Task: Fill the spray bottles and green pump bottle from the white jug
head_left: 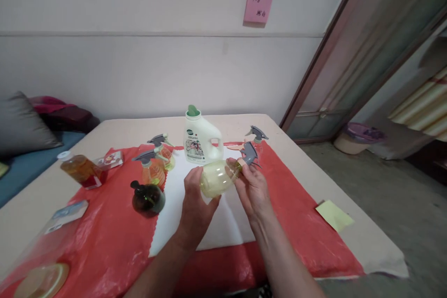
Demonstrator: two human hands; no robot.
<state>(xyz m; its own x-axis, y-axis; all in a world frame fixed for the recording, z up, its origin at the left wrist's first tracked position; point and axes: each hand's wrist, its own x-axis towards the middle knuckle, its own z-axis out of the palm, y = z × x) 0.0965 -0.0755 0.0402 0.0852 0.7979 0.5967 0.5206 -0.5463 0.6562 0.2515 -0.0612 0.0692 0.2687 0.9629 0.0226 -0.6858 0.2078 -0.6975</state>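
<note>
Forearms [279, 251] were closest; left hand [193, 207] cupped the yellowish bottle [216, 179] near its base, right hand [256, 191] held its neck by the sprayer [250, 152]. Imo steady base mattered most.

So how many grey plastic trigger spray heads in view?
4: rear-left head, front-left head, rear-right head, fourth head at the transparent yellow bottle in left hand and right hand.

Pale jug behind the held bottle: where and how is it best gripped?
Probably by its handle, from the person's right: the jug stands upright, the handle's loop turned that way with its opening in view. The held spray bottle is in front, so a front approach looks less free.
</note>
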